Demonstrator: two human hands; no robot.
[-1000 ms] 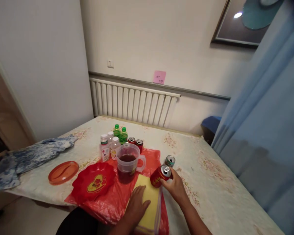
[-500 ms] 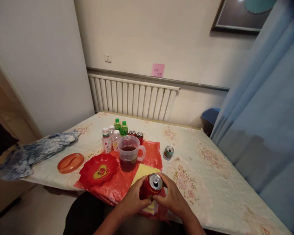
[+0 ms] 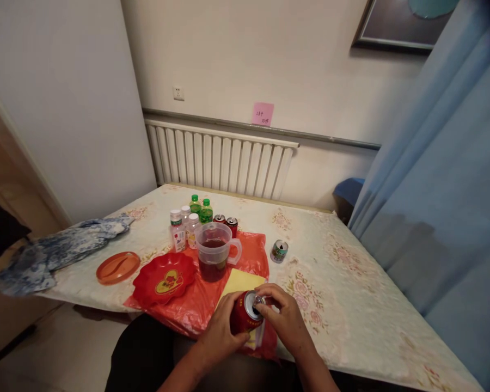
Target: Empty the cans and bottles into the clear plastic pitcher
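Observation:
My left hand [image 3: 219, 328] is wrapped round an opened red drink can [image 3: 240, 320], which tilts over the table's front edge. At the can's top, my right hand [image 3: 285, 314] pinches the raised pull tab [image 3: 260, 300] between thumb and fingers. A yellow sheet [image 3: 240, 280], partly hidden by the hands, lies on red plastic [image 3: 253, 253] just behind the can. Farther back stands a clear plastic jug [image 3: 212, 267] with dark liquid in it. A small opened can [image 3: 279, 251] is on the tablecloth beyond my right hand.
Left of the jug sits a red scalloped plate [image 3: 145, 280], then an orange lid [image 3: 117, 268]. Behind are white-capped bottles [image 3: 178, 234], green-capped bottles [image 3: 206, 211] and two red cans [image 3: 231, 226]. A blue-white cloth [image 3: 73, 247] covers the table's left end.
My right hand has moved from gripping the can's side to its pull tab, which now stands up. The can has tilted toward the right, held by my left hand alone.

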